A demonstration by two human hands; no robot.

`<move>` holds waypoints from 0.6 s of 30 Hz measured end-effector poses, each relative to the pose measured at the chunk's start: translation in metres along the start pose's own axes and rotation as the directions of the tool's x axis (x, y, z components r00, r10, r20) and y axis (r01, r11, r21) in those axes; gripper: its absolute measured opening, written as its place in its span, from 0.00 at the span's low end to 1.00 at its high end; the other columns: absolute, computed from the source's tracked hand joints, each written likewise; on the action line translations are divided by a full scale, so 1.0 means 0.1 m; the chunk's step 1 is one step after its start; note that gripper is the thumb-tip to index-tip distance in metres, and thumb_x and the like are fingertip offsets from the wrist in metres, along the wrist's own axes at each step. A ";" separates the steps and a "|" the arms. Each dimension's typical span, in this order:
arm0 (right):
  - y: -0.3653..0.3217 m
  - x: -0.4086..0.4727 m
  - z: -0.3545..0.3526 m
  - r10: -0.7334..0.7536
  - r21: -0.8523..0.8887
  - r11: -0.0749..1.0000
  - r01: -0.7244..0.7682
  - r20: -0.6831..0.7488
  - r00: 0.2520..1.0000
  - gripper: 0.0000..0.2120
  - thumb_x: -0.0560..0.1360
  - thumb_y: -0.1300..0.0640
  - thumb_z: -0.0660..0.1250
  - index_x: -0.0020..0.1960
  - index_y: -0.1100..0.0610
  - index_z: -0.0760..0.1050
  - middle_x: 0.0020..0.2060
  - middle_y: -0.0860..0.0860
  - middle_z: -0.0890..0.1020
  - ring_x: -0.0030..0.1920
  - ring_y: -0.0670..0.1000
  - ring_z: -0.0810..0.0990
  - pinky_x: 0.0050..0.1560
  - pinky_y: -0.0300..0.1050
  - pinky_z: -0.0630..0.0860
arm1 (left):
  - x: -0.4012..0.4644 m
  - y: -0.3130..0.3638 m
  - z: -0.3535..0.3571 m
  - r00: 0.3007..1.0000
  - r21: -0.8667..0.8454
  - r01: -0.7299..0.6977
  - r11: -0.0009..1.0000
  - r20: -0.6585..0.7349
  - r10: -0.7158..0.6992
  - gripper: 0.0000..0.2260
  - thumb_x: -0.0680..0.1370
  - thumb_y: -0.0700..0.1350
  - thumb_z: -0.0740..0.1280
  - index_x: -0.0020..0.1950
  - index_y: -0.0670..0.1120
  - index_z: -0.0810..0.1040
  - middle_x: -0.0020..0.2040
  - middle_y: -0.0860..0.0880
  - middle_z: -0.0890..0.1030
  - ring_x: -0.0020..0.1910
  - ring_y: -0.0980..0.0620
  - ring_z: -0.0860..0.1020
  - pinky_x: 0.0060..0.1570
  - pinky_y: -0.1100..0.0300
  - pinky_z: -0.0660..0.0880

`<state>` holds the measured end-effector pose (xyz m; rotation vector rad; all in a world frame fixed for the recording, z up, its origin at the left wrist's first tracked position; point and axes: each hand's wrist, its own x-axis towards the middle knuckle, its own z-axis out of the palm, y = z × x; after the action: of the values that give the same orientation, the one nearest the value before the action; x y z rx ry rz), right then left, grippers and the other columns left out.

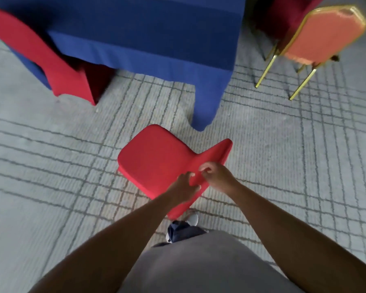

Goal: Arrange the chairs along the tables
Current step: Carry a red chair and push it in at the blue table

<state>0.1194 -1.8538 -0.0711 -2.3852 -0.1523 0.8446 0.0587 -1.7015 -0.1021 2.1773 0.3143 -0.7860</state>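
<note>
A chair in a red cover [156, 159] stands on the carpet just in front of me, its seat turned toward the blue-clothed table [148, 39]. My left hand [185, 188] grips the top of its backrest. My right hand [217, 174] grips the same top edge a little further right. A second red-covered chair [42, 56] sits against the table's left side.
An uncovered chair with an orange back and gold legs [323, 32] stands at the upper right beside a dark red shape. The blue cloth's corner [205, 108] hangs to the floor just beyond the chair I hold. Grey lined carpet [51, 166] spreads all around. My shoe [191, 218] shows below the chair.
</note>
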 end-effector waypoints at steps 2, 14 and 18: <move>0.02 -0.06 0.06 -0.059 -0.038 0.998 0.059 0.005 0.998 0.11 0.78 0.56 0.63 0.57 0.51 0.81 0.54 0.45 0.84 0.54 0.46 0.81 0.57 0.45 0.76 | -0.13 -0.08 0.14 0.999 0.004 -0.005 1.000 -0.038 0.005 0.26 0.79 0.53 0.65 0.75 0.48 0.66 0.71 0.44 0.71 0.67 0.43 0.72 0.61 0.53 0.70; 0.30 -0.55 0.11 -0.315 -0.331 0.876 0.351 0.159 0.936 0.21 0.77 0.59 0.67 0.69 0.57 0.74 0.71 0.55 0.71 0.74 0.55 0.65 0.71 0.42 0.60 | -0.81 -0.18 0.77 0.962 -0.159 0.055 0.986 -0.255 -0.095 0.29 0.77 0.51 0.68 0.76 0.47 0.66 0.72 0.43 0.70 0.69 0.43 0.71 0.65 0.53 0.69; 0.41 -0.42 -0.14 -0.298 -0.386 0.855 0.347 0.183 0.937 0.27 0.77 0.56 0.68 0.74 0.54 0.68 0.76 0.55 0.64 0.77 0.55 0.59 0.75 0.48 0.59 | -0.80 -0.02 0.87 0.942 -0.177 0.116 0.977 -0.291 -0.164 0.30 0.77 0.52 0.68 0.77 0.48 0.64 0.74 0.43 0.67 0.70 0.41 0.69 0.67 0.52 0.66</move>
<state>0.0911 -1.9064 -0.0633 -2.5831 -0.8350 0.8510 -0.0423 -1.7626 -0.0967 2.1391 0.6731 -0.4789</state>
